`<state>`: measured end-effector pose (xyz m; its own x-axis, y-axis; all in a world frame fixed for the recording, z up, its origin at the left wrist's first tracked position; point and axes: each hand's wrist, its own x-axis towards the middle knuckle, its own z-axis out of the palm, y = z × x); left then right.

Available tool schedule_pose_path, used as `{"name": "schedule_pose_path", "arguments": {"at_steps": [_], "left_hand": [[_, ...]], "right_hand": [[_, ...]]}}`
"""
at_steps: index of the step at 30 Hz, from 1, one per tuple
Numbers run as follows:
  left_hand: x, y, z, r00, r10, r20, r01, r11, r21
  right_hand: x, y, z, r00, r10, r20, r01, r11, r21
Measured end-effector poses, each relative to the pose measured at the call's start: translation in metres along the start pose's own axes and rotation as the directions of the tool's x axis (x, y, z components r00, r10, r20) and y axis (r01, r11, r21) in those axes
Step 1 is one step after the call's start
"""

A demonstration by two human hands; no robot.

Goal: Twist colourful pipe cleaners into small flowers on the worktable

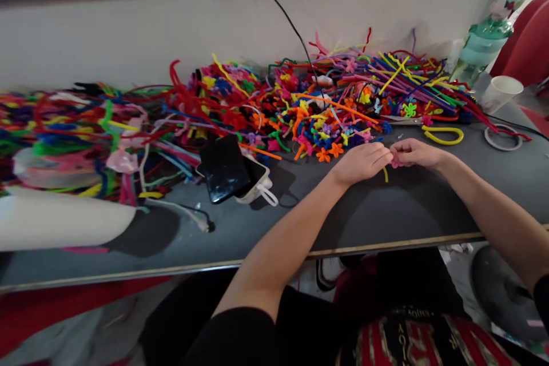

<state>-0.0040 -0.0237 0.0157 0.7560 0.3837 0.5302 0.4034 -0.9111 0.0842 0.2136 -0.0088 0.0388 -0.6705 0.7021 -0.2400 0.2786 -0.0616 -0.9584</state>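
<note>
My left hand [363, 161] and my right hand [417, 153] meet above the grey table, fingertips together. Between them is a small pink pipe cleaner [395, 162] bent into a compact shape, perhaps a flower; the fingers cover much of it. Both hands are closed on it, the right one in a pinch. A short yellow pipe cleaner piece [386, 175] sticks out below the left fingers; whether it joins the pink one I cannot tell. Just behind the hands lie small orange pipe-cleaner flowers [329, 152]. A bent yellow pipe cleaner [446, 139] rests beyond my right hand.
A long heap of coloured pipe cleaners [253, 97] runs along the wall. Left of my arms lie a black phone [225, 168], a white cable [184, 211] and a white roll [64, 220]. A paper cup [501, 94], green bottle [482, 48] and grey ring [502, 138] are at the right.
</note>
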Motion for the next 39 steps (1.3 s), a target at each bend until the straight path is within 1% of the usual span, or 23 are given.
{"name": "schedule_pose_path", "arguments": {"at_steps": [3, 5, 7, 9, 10, 11, 13, 14, 15, 16, 17, 18, 20, 21, 22, 24, 27, 30, 32, 35, 36, 37, 39], "left_hand": [[0.004, 0.002, 0.007, 0.995, -0.102, 0.011, 0.103, 0.994, -0.038], [0.006, 0.003, 0.012, 0.968, -0.252, -0.018, 0.250, 0.966, -0.066], [0.007, 0.003, 0.015, 0.893, -0.444, -0.069, 0.431, 0.890, -0.148], [0.008, 0.001, 0.017, 0.801, -0.593, -0.075, 0.552, 0.782, -0.289], [0.008, 0.000, 0.018, 0.763, -0.644, -0.053, 0.585, 0.723, -0.367], [0.010, 0.000, 0.019, 0.727, -0.686, -0.024, 0.610, 0.661, -0.436], [0.013, -0.001, 0.022, 0.648, -0.761, 0.026, 0.651, 0.536, -0.538], [0.015, -0.001, 0.024, 0.614, -0.789, 0.033, 0.662, 0.491, -0.567], [0.017, 0.000, 0.025, 0.598, -0.801, 0.028, 0.660, 0.473, -0.584], [0.017, 0.000, 0.026, 0.612, -0.791, 0.005, 0.641, 0.492, -0.589], [0.018, 0.001, 0.027, 0.644, -0.764, -0.039, 0.613, 0.546, -0.571], [0.017, 0.001, 0.027, 0.688, -0.720, -0.092, 0.585, 0.625, -0.516], [0.015, 0.001, 0.025, 0.784, -0.598, -0.163, 0.523, 0.780, -0.344], [0.013, 0.001, 0.024, 0.821, -0.544, -0.174, 0.497, 0.830, -0.252], [0.012, 0.001, 0.024, 0.845, -0.506, -0.174, 0.478, 0.860, -0.179], [0.010, 0.000, 0.023, 0.858, -0.478, -0.185, 0.465, 0.878, -0.112], [0.009, -0.001, 0.025, 0.826, -0.500, -0.261, 0.473, 0.866, -0.161], [0.010, -0.002, 0.029, 0.774, -0.561, -0.293, 0.475, 0.821, -0.316], [0.011, -0.002, 0.032, 0.714, -0.647, -0.267, 0.506, 0.741, -0.441], [0.014, -0.001, 0.035, 0.603, -0.769, -0.213, 0.552, 0.594, -0.585], [0.015, -0.001, 0.035, 0.583, -0.787, -0.202, 0.557, 0.568, -0.606], [0.015, -0.001, 0.035, 0.576, -0.794, -0.195, 0.560, 0.557, -0.614], [0.014, -0.002, 0.035, 0.596, -0.783, -0.180, 0.557, 0.564, -0.610]], "right_hand": [[0.004, 0.004, 0.004, 0.995, -0.070, -0.075, 0.055, 0.981, -0.186], [0.007, 0.009, 0.008, 0.961, -0.189, -0.202, 0.099, 0.917, -0.386], [0.010, 0.013, 0.013, 0.880, -0.359, -0.311, 0.109, 0.790, -0.603], [0.013, 0.015, 0.018, 0.804, -0.498, -0.325, 0.083, 0.636, -0.767], [0.014, 0.015, 0.021, 0.787, -0.536, -0.307, 0.068, 0.569, -0.819], [0.014, 0.015, 0.022, 0.782, -0.554, -0.286, 0.053, 0.516, -0.855], [0.014, 0.014, 0.023, 0.776, -0.569, -0.273, 0.040, 0.475, -0.879], [0.014, 0.013, 0.022, 0.763, -0.579, -0.288, 0.044, 0.491, -0.870], [0.014, 0.013, 0.021, 0.741, -0.589, -0.322, 0.052, 0.528, -0.848], [0.013, 0.013, 0.020, 0.715, -0.593, -0.371, 0.061, 0.581, -0.812], [0.013, 0.013, 0.018, 0.691, -0.585, -0.425, 0.074, 0.641, -0.764], [0.012, 0.013, 0.017, 0.677, -0.565, -0.471, 0.091, 0.700, -0.708], [0.013, 0.014, 0.016, 0.682, -0.517, -0.517, 0.131, 0.782, -0.609], [0.013, 0.014, 0.017, 0.692, -0.505, -0.517, 0.154, 0.802, -0.577], [0.014, 0.015, 0.017, 0.698, -0.502, -0.510, 0.176, 0.811, -0.557], [0.015, 0.016, 0.018, 0.699, -0.511, -0.500, 0.211, 0.815, -0.539], [0.017, 0.018, 0.018, 0.698, -0.509, -0.503, 0.226, 0.824, -0.520], [0.018, 0.020, 0.018, 0.720, -0.489, -0.492, 0.217, 0.833, -0.509], [0.018, 0.021, 0.017, 0.724, -0.481, -0.494, 0.226, 0.842, -0.489], [0.020, 0.022, 0.016, 0.705, -0.467, -0.534, 0.245, 0.867, -0.435], [0.021, 0.023, 0.015, 0.701, -0.461, -0.544, 0.243, 0.872, -0.424], [0.021, 0.023, 0.015, 0.703, -0.454, -0.548, 0.236, 0.875, -0.423], [0.022, 0.023, 0.015, 0.709, -0.445, -0.547, 0.202, 0.871, -0.447]]}}
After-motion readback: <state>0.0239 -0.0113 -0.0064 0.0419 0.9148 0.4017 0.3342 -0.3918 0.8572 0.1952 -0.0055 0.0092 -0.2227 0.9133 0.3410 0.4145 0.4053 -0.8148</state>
